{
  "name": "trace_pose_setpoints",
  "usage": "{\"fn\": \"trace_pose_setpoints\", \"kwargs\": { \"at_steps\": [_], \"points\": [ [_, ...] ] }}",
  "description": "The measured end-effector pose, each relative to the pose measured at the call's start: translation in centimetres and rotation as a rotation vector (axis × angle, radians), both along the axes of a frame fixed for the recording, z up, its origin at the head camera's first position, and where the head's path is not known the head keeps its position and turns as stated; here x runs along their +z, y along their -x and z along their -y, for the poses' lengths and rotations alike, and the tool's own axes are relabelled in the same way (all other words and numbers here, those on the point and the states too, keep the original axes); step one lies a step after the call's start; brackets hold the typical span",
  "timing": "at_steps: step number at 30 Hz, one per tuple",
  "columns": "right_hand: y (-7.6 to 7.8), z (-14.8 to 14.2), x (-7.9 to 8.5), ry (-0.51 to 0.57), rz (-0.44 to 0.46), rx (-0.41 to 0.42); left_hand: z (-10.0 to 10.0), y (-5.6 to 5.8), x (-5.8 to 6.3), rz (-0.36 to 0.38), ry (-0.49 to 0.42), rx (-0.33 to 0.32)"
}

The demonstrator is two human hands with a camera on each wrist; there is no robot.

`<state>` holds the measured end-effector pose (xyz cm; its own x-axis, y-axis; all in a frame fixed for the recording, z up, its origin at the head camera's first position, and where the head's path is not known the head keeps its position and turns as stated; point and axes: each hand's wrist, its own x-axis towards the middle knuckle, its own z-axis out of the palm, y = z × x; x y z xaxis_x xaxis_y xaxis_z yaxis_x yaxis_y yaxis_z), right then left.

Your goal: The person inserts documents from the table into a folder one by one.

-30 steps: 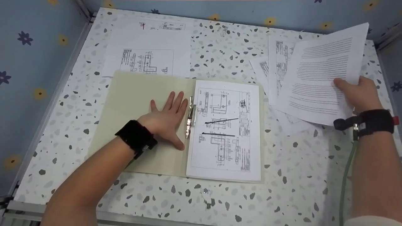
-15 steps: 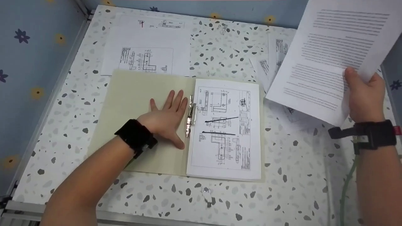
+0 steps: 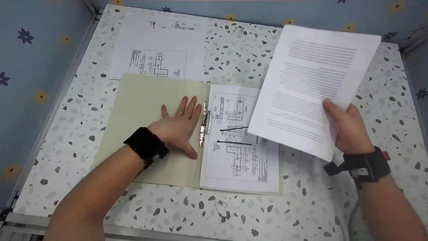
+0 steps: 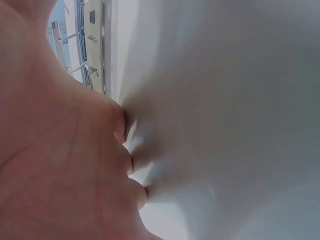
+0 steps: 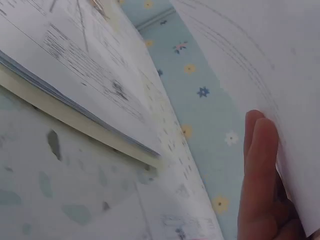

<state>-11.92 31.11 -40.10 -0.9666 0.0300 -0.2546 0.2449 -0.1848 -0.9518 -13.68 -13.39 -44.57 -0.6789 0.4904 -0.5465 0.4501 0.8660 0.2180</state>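
Observation:
An open cream folder [image 3: 133,97] lies in the middle of the table in the head view. My left hand [image 3: 177,130] rests on its bare left cover, fingers spread. Beside those fingertips runs a metal ring clip [image 3: 203,125] along the spine. Right of the clip lies a stack of technical drawings [image 3: 234,182], the top one crossed by two black lines. My right hand [image 3: 349,129] pinches a sheet of printed text [image 3: 311,80], thumb on the near face. That sheet hangs tilted above the stack's right side, hiding part of it. Its fingers [image 5: 260,170] show behind the paper in the right wrist view.
Loose drawing sheets [image 3: 187,38] lie at the back left, partly under the folder. Another loose sheet [image 5: 175,210] is on the table past the folder in the right wrist view. A small clear object [image 3: 220,207] lies near the front. Flowered panels [image 3: 36,67] border the table.
My right hand has lifted the printed sheet off the papers at the right and brought it left over the stack's edge. The left hand has stayed on the cover.

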Motion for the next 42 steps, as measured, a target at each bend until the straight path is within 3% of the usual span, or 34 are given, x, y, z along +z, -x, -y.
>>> {"fn": "trace_pose_setpoints", "kwargs": {
  "at_steps": [10, 17, 36, 42],
  "points": [
    [-2.4, 3.4, -2.2, 0.034, 0.087, 0.180, 0.0, 0.0, -0.1, 0.002, 0.013, -0.004],
    [-3.5, 4.6, -2.8, 0.012, 0.146, 0.232, 0.1, 0.0, -0.3, -0.010, 0.012, -0.003],
    [-4.9, 7.5, -4.7, -0.035, 0.252, 0.476, 0.1, 0.0, -0.2, -0.001, -0.008, 0.003],
    [-4.9, 8.2, -4.9, -0.031, 0.259, 0.510, 0.1, 0.0, -0.3, 0.003, -0.006, 0.000]
  ]
}}
